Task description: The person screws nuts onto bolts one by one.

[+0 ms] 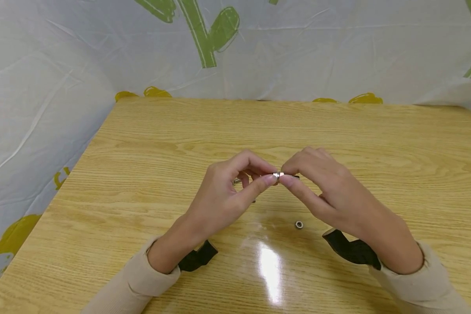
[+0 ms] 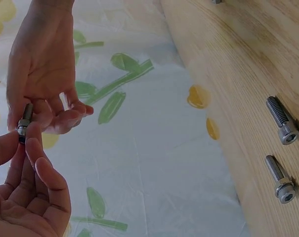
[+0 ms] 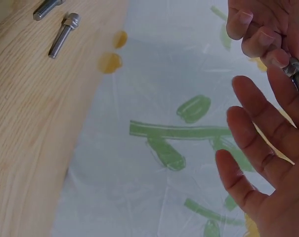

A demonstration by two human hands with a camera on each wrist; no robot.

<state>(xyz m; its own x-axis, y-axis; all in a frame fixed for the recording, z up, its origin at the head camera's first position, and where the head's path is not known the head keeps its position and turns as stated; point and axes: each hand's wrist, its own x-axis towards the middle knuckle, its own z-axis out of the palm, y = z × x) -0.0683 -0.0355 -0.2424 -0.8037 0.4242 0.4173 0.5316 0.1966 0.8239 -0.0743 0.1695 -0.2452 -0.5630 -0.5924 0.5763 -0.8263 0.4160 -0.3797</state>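
My left hand [image 1: 229,189] pinches the head end of a metal socket-head bolt [image 2: 27,113] between thumb and forefinger. On its shank, close to the head, sits a hex nut [image 2: 23,123]. From the other side, my right hand [image 1: 333,187] has its thumb and forefinger pinched at the nut, its other three fingers extended in the right wrist view. The dark threaded shank points right past the right thumb in the head view. Both hands meet above the table [image 1: 161,131]. Below them lies a loose nut [image 1: 299,224].
Two more bolts lie on the table: one bolt [image 2: 282,121] shows bare threads, while the other bolt [image 2: 279,180] carries a nut by its head. In the head view the left hand partly hides them. A patterned cloth [image 1: 298,52] hangs behind the table.
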